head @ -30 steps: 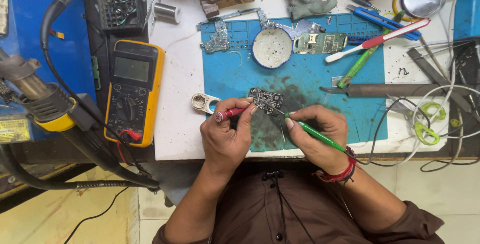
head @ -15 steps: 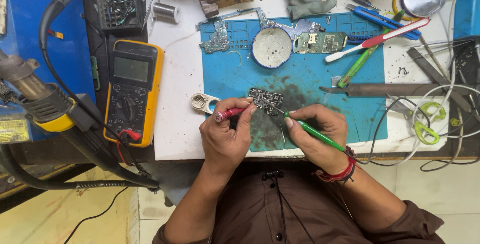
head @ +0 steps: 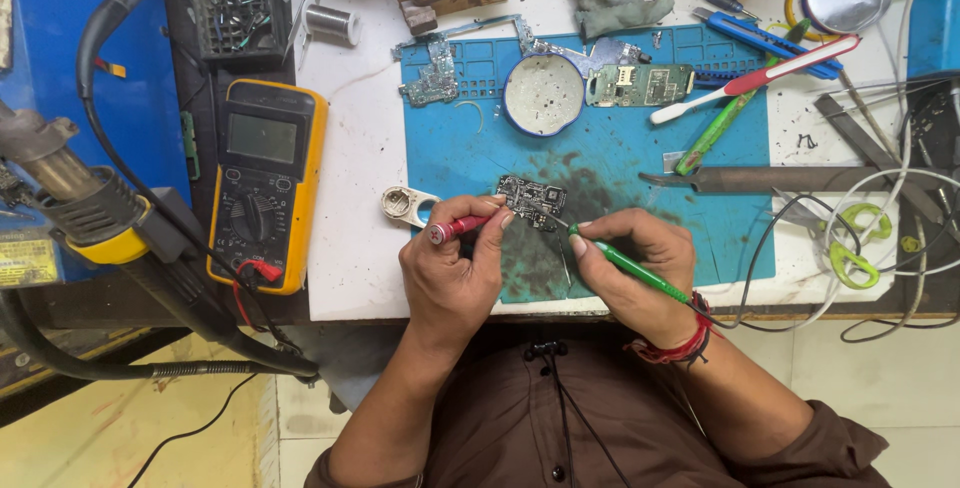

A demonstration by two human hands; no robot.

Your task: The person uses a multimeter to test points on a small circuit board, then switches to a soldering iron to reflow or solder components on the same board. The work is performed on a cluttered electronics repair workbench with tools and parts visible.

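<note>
A small dark circuit board lies on the blue work mat. My left hand holds a red probe whose tip points at the board's left edge. My right hand grips a green-handled tool like a pen, its thin metal tip touching the board's lower right side. Both hands rest on the mat's near edge, close together.
A yellow multimeter lies left of the mat. Behind the board sit a round white tin, more circuit boards, a toothbrush, long pliers and green scissors. A hot-air gun and hose lie far left.
Both hands and their tools stay at the board; only slight shifts of the tips are visible.
</note>
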